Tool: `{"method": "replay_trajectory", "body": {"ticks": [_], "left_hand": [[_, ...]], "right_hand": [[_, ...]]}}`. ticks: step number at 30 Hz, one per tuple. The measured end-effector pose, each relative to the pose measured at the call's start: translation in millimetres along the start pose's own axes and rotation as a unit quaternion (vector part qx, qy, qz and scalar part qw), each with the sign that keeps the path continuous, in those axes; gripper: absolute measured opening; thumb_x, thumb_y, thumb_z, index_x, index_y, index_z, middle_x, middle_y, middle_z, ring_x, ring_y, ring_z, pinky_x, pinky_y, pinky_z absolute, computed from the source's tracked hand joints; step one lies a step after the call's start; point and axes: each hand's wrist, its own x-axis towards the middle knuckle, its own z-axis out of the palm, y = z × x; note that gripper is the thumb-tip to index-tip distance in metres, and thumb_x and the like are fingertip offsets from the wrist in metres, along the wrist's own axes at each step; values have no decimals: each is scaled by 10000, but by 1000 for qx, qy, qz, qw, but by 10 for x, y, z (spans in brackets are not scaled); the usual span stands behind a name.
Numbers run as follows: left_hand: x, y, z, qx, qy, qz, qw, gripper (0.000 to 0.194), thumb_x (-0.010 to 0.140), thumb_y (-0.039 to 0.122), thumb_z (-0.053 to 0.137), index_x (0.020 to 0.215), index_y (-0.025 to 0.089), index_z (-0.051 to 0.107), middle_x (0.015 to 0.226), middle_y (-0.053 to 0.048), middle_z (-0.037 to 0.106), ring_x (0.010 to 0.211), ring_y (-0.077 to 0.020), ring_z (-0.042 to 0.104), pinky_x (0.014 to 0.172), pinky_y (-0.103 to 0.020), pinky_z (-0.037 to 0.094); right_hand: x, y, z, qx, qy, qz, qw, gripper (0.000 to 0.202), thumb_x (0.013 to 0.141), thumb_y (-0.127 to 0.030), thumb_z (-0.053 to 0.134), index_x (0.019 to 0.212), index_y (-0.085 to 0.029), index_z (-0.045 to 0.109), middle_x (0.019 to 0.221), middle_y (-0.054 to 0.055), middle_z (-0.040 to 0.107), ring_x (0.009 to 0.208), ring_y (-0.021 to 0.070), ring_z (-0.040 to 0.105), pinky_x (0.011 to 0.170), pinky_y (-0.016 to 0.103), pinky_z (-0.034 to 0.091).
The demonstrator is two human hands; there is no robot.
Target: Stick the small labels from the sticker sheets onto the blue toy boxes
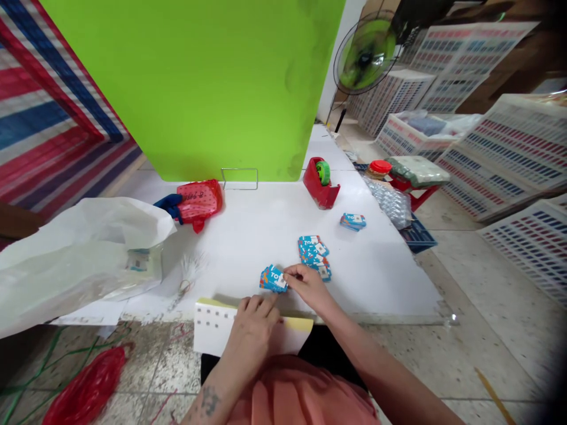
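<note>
My right hand (309, 287) is closed, thumb and forefinger pinched at the right edge of the top blue printed card (272, 277) of a small pile, beside its white patch. My left hand (256, 319) bends its fingers over the upper part of a white sheet (215, 324) with small grey squares and a yellowish edge; its thumb is mostly hidden. That sheet hangs over the front edge of the table. Just beyond my right hand lies a spread of similar cards (313, 251). Farther right sits another small stack of cards (353, 221).
A red tape dispenser (319, 184) stands at the back right, near a green board (212, 88). To the left lie a red pouch (200, 200) and a large translucent plastic bag (88, 248). White crates (487, 153) and a fan (367, 56) stand at right.
</note>
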Motion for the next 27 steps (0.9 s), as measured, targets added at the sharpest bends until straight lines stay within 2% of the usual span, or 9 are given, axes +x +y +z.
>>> {"method": "replay_trajectory", "body": {"ticks": [8, 14, 24, 27], "left_hand": [[25, -2, -7, 14, 15, 13, 1000, 112, 885, 170, 553, 969, 205, 617, 1353, -24, 511, 983, -227, 478, 823, -390, 385], [85, 3, 11, 17, 17, 20, 1000, 105, 884, 144, 539, 935, 194, 616, 1434, -15, 427, 1047, -238, 458, 830, -389, 400], [182, -28, 72, 32, 4, 4, 999, 91, 882, 181, 550, 906, 178, 638, 1350, -53, 525, 943, -243, 513, 754, -401, 435], [155, -58, 58, 8, 9, 12, 1000, 70, 881, 188, 556, 882, 187, 626, 1344, -32, 531, 959, -237, 511, 788, -401, 446]], "right_hand": [[18, 7, 11, 11, -2, 2, 1000, 160, 737, -316, 570, 725, -170, 633, 722, 32, 640, 698, 168, 588, 663, 292, 477], [13, 4, 8, -5, 4, -8, 1000, 135, 741, -289, 570, 694, -177, 630, 689, 17, 627, 681, 162, 575, 654, 287, 466], [-28, 80, 30, -80, 64, -55, 993, 87, 735, -269, 617, 714, -185, 626, 748, 30, 641, 710, 166, 592, 674, 296, 483], [-25, 63, 27, -92, 67, -64, 991, 78, 736, -259, 622, 709, -186, 626, 751, 31, 638, 707, 165, 588, 684, 302, 479]]}}
